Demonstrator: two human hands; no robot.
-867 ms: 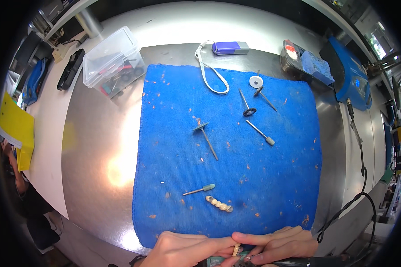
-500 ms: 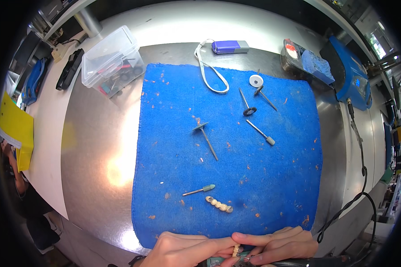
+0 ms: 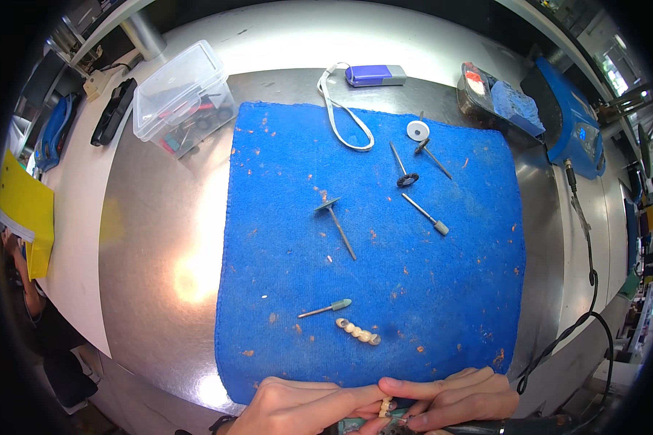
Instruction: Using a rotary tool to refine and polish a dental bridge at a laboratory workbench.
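Observation:
At the lower edge, my left hand (image 3: 305, 407) pinches a small cream-coloured dental bridge (image 3: 386, 407). My right hand (image 3: 461, 400) is closed around a dark rotary handpiece (image 3: 522, 425), its thin tip at the bridge; the fingers partly hide both. The two thumbs and fingertips nearly meet there. Just beyond the hands, a second dental bridge (image 3: 358, 332) lies on the blue cloth (image 3: 268, 217). Beside it is a green pointed bur (image 3: 339, 305) on a metal shank. Farther off rests a disc on a mandrel (image 3: 334, 217).
A grey cylinder bur (image 3: 428, 217), a black wheel brush (image 3: 408, 180) and a white disc (image 3: 417, 130) lie on the cloth's right half. Behind stand a clear plastic box (image 3: 185, 101), a purple-grey strapped device (image 3: 375, 76) and a blue control unit (image 3: 569, 119). A black cable (image 3: 562, 330) hangs at right.

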